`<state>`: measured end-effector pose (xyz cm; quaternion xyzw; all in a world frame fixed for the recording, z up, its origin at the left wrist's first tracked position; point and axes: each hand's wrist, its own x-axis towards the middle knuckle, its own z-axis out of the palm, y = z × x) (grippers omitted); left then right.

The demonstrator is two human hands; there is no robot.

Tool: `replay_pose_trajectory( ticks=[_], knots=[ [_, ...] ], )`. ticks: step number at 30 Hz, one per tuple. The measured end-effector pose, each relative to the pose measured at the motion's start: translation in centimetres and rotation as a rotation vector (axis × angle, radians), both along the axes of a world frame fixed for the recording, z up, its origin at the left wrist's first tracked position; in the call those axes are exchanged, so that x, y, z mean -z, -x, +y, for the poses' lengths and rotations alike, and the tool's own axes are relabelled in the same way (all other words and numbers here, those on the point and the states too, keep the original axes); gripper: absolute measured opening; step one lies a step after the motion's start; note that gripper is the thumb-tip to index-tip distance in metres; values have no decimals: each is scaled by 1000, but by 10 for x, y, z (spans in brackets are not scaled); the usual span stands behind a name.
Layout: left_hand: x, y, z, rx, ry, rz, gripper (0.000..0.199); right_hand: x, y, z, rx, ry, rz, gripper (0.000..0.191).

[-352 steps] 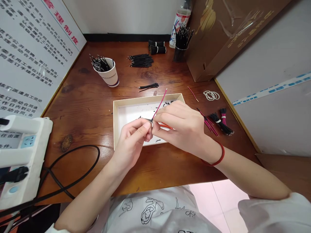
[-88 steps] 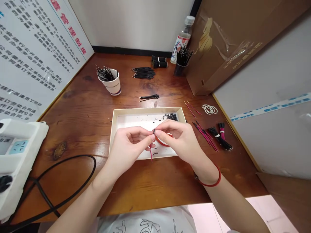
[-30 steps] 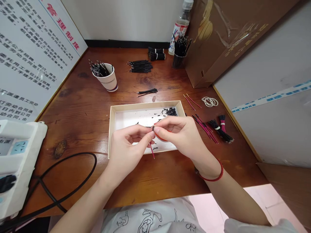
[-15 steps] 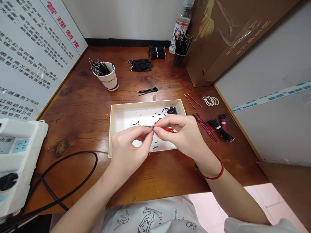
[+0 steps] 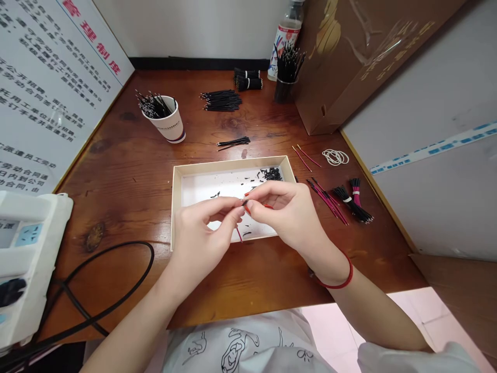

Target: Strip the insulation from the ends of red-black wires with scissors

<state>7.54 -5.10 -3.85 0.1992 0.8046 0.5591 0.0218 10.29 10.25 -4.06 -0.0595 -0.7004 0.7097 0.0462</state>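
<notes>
My left hand (image 5: 204, 233) and my right hand (image 5: 287, 215) meet over a shallow cream cardboard tray (image 5: 229, 163). Their fingertips pinch a thin red wire (image 5: 245, 203) at a small dark end, and the pinch hides most of that spot. Red lengths of wire stick out past my right fingers, and a short piece hangs below my left fingertips. Black wire scraps (image 5: 272, 174) lie in a small heap at the tray's back right corner. Smaller bits are scattered on its white floor.
On the wooden desk are a paper cup of wires (image 5: 170, 127), black wire bundles (image 5: 221, 100), loose red wires (image 5: 306, 157), banded pink and black bundles (image 5: 351, 204) and rubber bands (image 5: 335, 157). A power strip (image 5: 31, 259) and black cable (image 5: 116, 282) lie left.
Both hands stay pinched together over the tray. The red wire's ends have shifted slightly, with a piece now showing below my left fingertips, and the view has drifted a little.
</notes>
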Motion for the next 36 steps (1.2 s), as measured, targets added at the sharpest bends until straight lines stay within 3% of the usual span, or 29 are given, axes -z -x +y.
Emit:
replay_pose_trajectory(
  ticks=[5, 9, 20, 28, 33, 36],
  knots=[
    [-5, 14, -6, 214, -240, -513, 9, -3, 1, 3, -75, 130, -70, 8],
    [-2, 19, -8, 299, -341, -668, 6, -1, 2, -1, -78, 236, -118, 9],
    [-7, 10, -3, 63, -48, -210, 12, -7, 1, 10, -143, 19, -38, 14],
    [-1, 15, -3, 210, -144, -378, 13, -5, 2, 18, -237, 80, -73, 11],
    [4, 12, -4, 95, -54, -195, 11, -2, 2, 14, -149, 24, -68, 5],
    [7, 9, -3, 22, 56, -11, 12, -3, -1, 10, -72, -137, 25, 3]
  ],
)
